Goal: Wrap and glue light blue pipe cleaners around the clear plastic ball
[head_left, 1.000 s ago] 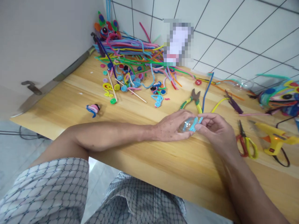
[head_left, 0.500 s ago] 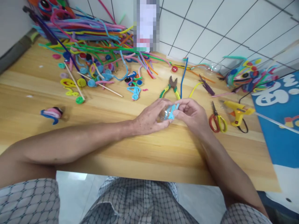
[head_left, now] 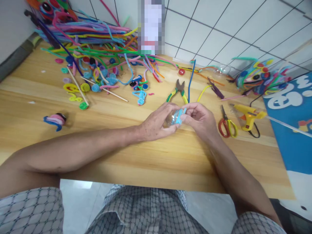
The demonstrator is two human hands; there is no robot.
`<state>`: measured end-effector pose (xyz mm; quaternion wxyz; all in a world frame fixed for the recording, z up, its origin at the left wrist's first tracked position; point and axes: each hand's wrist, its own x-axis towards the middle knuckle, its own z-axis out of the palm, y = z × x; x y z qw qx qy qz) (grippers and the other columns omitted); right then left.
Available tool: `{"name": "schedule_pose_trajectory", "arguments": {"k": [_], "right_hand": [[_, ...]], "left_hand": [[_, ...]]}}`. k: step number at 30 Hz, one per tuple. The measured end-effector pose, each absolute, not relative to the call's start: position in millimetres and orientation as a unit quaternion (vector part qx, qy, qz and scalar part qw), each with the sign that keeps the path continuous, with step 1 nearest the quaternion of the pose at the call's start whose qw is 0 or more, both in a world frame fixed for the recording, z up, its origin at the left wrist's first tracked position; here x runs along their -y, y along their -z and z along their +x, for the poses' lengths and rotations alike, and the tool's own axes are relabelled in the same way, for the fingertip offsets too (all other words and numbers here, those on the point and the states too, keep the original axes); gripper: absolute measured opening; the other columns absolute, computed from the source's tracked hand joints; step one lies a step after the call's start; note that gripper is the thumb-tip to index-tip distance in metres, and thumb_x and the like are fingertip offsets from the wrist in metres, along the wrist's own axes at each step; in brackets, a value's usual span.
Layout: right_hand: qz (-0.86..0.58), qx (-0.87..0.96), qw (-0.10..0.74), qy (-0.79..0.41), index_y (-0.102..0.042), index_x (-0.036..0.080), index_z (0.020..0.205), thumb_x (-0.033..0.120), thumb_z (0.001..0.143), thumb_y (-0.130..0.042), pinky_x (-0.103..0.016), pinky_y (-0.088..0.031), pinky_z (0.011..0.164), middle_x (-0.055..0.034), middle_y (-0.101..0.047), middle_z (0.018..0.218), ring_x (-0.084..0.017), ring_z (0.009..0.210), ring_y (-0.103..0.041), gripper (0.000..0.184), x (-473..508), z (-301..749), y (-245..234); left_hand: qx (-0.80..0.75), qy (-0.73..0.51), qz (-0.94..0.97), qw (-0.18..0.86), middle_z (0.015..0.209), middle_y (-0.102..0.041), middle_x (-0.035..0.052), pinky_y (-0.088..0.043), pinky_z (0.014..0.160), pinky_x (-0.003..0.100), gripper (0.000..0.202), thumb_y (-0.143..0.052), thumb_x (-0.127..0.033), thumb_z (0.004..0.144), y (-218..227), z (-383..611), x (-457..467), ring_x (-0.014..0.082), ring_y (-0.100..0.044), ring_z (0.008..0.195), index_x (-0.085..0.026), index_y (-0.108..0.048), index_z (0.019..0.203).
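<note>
My left hand (head_left: 157, 123) is curled around a clear plastic ball (head_left: 172, 117), with the thumb below and fingers above. Light blue pipe cleaner (head_left: 179, 116) lies in strips across the ball's right side. The fingers and thumb of my right hand (head_left: 201, 122) pinch the right end of that pipe cleaner against the ball. Part of the ball is hidden by my left fingers. Just beyond my hands lie pliers (head_left: 180, 87) with green and yellow handles and a dark blue pipe cleaner (head_left: 191, 83).
Scissors (head_left: 227, 125) and a yellow glue gun (head_left: 248, 115) lie at the right. A decorated ball (head_left: 253, 78) stands behind them. Pipe cleaners (head_left: 95, 32) are heaped at the back left, with coiled pieces and sticks (head_left: 104, 88) before them. A small pink-and-blue piece (head_left: 56, 121) sits at far left.
The camera view has shifted slightly. Both hands keep the same hold on the ball and the light blue pipe cleaner.
</note>
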<state>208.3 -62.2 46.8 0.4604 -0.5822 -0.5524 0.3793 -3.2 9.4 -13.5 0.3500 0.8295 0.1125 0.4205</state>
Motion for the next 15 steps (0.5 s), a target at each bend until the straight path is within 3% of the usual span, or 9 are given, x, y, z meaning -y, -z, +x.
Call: {"name": "schedule_pose_trajectory", "arguments": {"k": [5,15], "right_hand": [[-0.578,0.560,0.469,-0.364,-0.081,0.027,0.105,0.047,0.084,-0.095,-0.029,-0.044,0.063,0.0061,-0.063,0.070,-0.013,0.064,-0.054,0.033,61.7,210.2,-40.9],[-0.570,0.567,0.485,-0.346,-0.082,0.026,0.102,0.044,0.085,-0.093,-0.028,-0.042,0.061,0.0068,-0.059,0.068,-0.012,0.062,-0.052,0.027,62.7,207.1,-36.9]], "left_hand": [[-0.118,-0.422,0.828,0.350,0.140,-0.071,0.0145,-0.063,0.109,0.048,0.049,-0.070,-0.031,0.102,13.1,-3.3,-8.7,0.0289,-0.071,0.129,-0.024,-0.055,0.148],[-0.117,-0.411,0.829,0.361,0.138,-0.072,0.0142,-0.061,0.111,0.048,0.037,-0.065,-0.037,0.110,9.4,-5.9,-10.3,0.0272,-0.071,0.129,-0.023,-0.057,0.144]]}}
